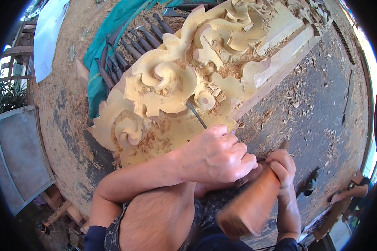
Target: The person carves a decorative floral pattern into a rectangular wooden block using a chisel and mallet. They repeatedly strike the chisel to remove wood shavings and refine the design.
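My left hand [220, 157] is closed around a carving chisel [198, 116], whose thin dark blade slants up and left. The blade's tip meets the carved wooden panel [167, 98] beside a small round boss at the end of a scroll. Pale yellow wood forms curling leaves and scrolls along the panel. In my right hand [282, 168] is a wooden mallet [249, 205], gripped by its handle. Its thick head hangs below the hand, blurred by motion and apart from the chisel. The chisel's handle is mostly hidden by my left fist.
Several dark chisels [144, 39] lie on a green cloth [97, 62] behind the panel. Wood shavings [297, 100] litter the dark work surface to the right. Another dark tool [311, 183] rests at the lower right. A grey framed board [21, 154] stands at the left.
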A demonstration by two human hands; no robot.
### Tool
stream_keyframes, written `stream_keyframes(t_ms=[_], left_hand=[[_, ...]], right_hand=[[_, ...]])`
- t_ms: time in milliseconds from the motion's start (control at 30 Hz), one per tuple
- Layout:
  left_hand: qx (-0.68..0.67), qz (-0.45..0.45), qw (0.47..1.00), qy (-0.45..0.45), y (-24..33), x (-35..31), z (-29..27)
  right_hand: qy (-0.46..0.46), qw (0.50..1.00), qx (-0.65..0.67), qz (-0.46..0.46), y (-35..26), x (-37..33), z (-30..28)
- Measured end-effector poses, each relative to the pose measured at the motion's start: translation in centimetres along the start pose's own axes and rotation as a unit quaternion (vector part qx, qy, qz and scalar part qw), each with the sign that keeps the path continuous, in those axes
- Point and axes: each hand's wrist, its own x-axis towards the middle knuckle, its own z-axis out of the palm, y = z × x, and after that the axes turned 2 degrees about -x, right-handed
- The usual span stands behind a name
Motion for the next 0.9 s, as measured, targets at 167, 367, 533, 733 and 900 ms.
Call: stream_keyframes(t_ms=[167, 367, 533, 733, 900], left_hand=[[0.023, 0.001, 1.0, -0.004, 0.0, -0.3, 0.1], [0.133, 0.09, 0.966, -0.203, 3.8, 1.3, -4.1], [0.023, 0.089, 0.996, -0.015, 0.5, 4.7, -5.5], [-0.429, -0.104, 0.875, 0.2, -3.6, 2.5, -9.8], [-0.464, -0.143, 0.844, 0.227, -4.2, 1.0, -8.4]], right_hand=[[0.097, 0.992, 0.075, -0.026, -0.5, -0.2, 1.4], [0.109, 0.988, 0.111, -0.007, 0.1, -0.5, 2.9], [0.201, 0.961, 0.161, 0.101, 0.8, -0.6, 3.8], [0.173, 0.93, 0.125, 0.298, 2.2, -0.6, 2.5], [0.198, 0.916, 0.155, 0.312, -0.6, 3.5, -1.5]])
